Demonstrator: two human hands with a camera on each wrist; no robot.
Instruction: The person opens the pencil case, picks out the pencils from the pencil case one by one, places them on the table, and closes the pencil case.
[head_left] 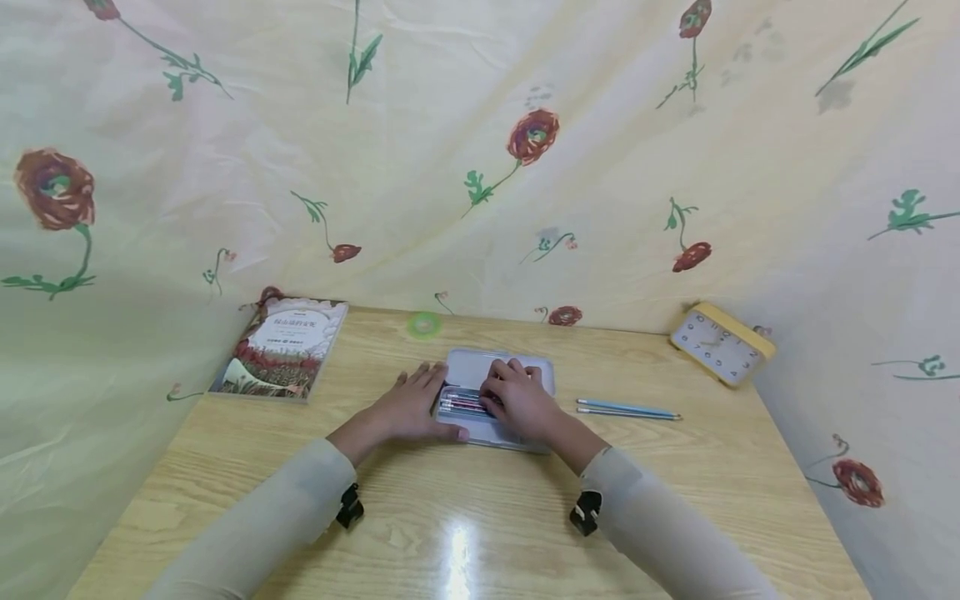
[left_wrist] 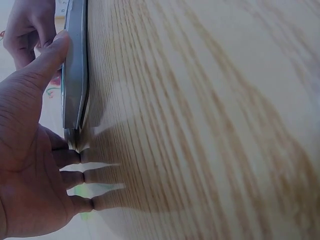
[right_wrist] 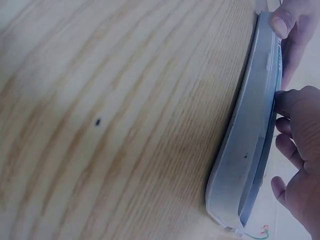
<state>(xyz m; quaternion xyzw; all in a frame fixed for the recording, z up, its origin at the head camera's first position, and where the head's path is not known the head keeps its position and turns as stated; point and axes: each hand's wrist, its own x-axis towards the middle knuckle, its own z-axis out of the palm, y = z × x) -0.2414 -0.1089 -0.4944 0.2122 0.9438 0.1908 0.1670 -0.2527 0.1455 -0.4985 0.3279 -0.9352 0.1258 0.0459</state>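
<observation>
An open grey pencil case (head_left: pixel 491 431) lies on the table with its lid (head_left: pixel 468 364) folded back on the far side. Several pencils (head_left: pixel 461 402) are in its near half. My left hand (head_left: pixel 408 410) is spread at the case's left end. Its thumb (left_wrist: pixel 56 50) lies along the near rim, while other fingertips rest on the wood. Over the right part of the case, my right hand (head_left: pixel 522 402) reaches in with bent fingers. In the right wrist view, the thumb (right_wrist: pixel 290 101) dips behind the case wall (right_wrist: pixel 242 145), which hides its tip and whatever it touches.
Two blue pencils (head_left: pixel 628 409) lie to the right of the case. A yellow clock (head_left: pixel 722 343) stands at the back right. At the back left is a book (head_left: pixel 283 348), and a green ring (head_left: pixel 424 325) lies behind the case. A flowered cloth (head_left: pixel 420 167) hangs behind the table.
</observation>
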